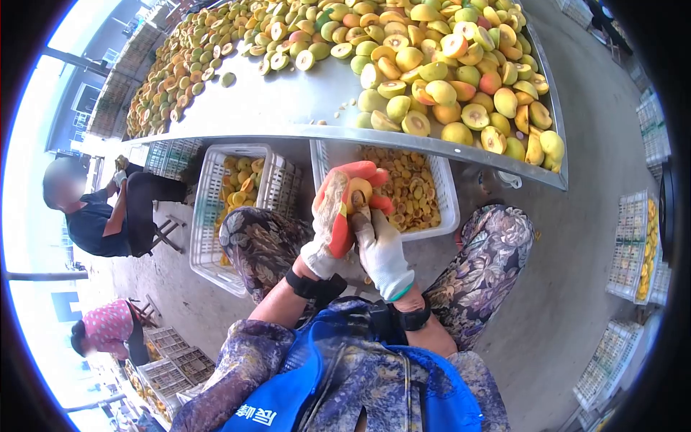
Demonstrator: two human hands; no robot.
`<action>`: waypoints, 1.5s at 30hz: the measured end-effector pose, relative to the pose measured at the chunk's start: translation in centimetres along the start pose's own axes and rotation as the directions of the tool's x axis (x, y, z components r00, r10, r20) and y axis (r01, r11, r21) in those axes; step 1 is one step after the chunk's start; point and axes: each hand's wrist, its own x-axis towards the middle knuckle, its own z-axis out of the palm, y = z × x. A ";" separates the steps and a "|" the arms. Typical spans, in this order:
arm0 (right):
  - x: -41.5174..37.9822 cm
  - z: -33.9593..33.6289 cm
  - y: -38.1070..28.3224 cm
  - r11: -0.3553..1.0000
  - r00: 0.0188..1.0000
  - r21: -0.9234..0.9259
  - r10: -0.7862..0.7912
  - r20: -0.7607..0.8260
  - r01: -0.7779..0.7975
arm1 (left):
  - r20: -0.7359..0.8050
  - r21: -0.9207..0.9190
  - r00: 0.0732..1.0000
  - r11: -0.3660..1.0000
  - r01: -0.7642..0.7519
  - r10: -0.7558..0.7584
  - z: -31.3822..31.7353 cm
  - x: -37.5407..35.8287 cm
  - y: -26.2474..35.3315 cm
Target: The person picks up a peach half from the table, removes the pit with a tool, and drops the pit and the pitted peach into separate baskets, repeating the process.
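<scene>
A halved yellow fruit (358, 193) with its cut face showing is held in my left hand (335, 212), which wears an orange and white glove. My right hand (381, 248), in a white glove with dirty fingertips, presses its closed fingers at the lower side of that fruit; whether they hold a tool is hidden. Both hands are above my lap, in front of a white crate (448, 189) of small cut fruit pieces (410, 189). Beyond it, a metal table (288, 93) bears heaps of halved fruit (432, 72).
A second white crate (204, 209) with yellow fruit stands left of my knee. Two people sit at the left, one in dark clothes (97, 216), one in pink (108, 327). Stacked crates (169, 371) are lower left; more crates (626, 245) line the right. The table edge (461, 150) juts over the crates.
</scene>
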 end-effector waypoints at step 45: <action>-1.6 0.7 1.8 0.957 0.994 0.289 0.002 0.110 -0.034 | -0.061 0.099 0.990 0.986 0.135 -0.129 0.5 -0.2 0.9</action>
